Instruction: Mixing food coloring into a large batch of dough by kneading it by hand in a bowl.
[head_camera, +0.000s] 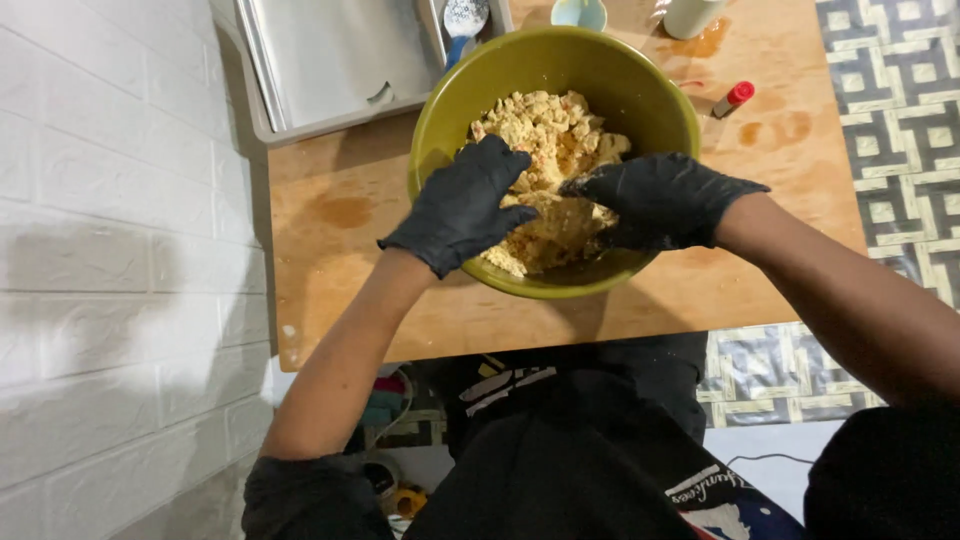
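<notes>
Black-gloved left hand (468, 203) and right hand (655, 199) pressed into crumbly yellow dough (548, 170), fingers half-curled around a clump, inside green bowl (640, 95) on wooden worktop (340, 240); metal tray (330, 60) behind, red-capped tube (733, 99) just beside.

Glossy olive-green bowl (640, 90), crumbly yellow dough (555, 140), matt black gloves, stained wooden table (340, 240).

Small wooden table (340, 270) against white brick wall, top stained with dark wet spots. Big green bowl (640, 95) sits near front edge, middle of table. Metal tray (330, 60) at back left corner. Little blue dish (579, 13) behind bowl. White cup (690, 15) at back right. Red-capped marker (733, 99) lies right of bowl.
</notes>
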